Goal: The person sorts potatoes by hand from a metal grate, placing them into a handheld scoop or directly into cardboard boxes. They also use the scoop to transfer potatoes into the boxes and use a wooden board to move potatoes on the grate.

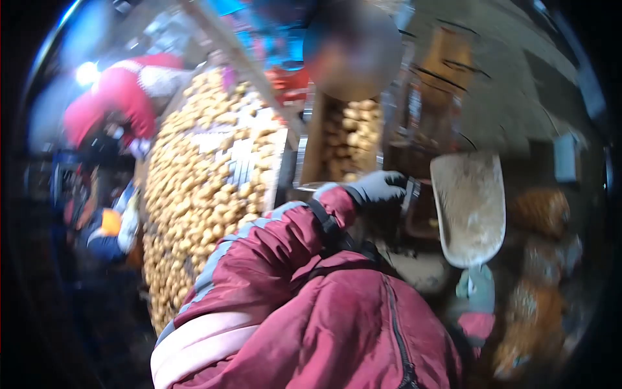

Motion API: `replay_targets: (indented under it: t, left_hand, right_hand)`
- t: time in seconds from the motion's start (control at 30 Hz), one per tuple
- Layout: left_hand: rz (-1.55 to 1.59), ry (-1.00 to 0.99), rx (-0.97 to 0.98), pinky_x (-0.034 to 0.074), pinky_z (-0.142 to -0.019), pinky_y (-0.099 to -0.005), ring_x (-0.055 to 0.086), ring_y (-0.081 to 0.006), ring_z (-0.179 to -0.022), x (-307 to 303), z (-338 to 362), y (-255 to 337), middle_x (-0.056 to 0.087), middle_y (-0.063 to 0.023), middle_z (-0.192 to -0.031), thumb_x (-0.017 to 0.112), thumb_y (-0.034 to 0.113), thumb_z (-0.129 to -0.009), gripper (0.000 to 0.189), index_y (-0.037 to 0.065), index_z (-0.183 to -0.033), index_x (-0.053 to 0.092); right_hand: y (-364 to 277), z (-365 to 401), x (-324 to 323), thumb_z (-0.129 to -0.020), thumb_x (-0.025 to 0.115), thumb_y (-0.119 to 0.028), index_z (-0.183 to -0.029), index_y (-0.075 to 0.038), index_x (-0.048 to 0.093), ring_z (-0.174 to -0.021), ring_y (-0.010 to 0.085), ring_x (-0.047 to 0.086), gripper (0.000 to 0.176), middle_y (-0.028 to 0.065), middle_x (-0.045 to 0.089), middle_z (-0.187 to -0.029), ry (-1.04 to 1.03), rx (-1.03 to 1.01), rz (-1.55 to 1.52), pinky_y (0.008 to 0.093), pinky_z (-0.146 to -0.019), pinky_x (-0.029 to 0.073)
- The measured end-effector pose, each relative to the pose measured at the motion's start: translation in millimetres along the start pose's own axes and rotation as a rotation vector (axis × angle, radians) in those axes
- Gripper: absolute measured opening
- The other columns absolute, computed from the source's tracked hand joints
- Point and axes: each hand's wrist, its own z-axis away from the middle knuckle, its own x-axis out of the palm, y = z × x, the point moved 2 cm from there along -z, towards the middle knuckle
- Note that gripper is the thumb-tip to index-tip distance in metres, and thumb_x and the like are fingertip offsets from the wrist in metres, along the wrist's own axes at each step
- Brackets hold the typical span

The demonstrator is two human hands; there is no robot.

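My left hand (pixel 381 188), in a pale grey glove with dark parts, reaches across in front of my body. Its fingers look closed at the edge of a dark box (pixel 420 211); what they grip is blurred. My right hand (pixel 478 288), in a greenish-grey glove, is closed round the handle of a large pale scoop (pixel 469 207). The scoop's worn, dirty inside shows, with its wide end pointing away from me. Ahead of my left hand stands a long box (pixel 312 146) with potatoes (pixel 353 133) in it.
A wide sorting table (pixel 275 172) covered with potatoes (pixel 201 194) lies to the left. Beyond it a person in red (pixel 113 104) bends over. Filled net sacks (pixel 541 211) stand at the right. An orange sack (pixel 447 58) is at the back.
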Motion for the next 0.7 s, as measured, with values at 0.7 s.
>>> replay_targets:
  t: [0.7]
  left_hand:
    - [-0.228,1.818,-0.743,0.041,-0.111,-0.0430,0.055,-0.0351,-0.127,24.0,569.4,-232.6,0.060,-0.0205,-0.133,0.072,0.025,-0.090,0.052,0.005,-0.136,0.059]
  right_hand:
    - [62.9,-88.9,426.4,-0.098,0.068,-0.029,-0.097,-0.005,0.062,-0.057,0.0178,0.064,0.024,0.0089,0.067,-0.077,-0.990,0.437,0.648,0.0311,-0.054,0.055]
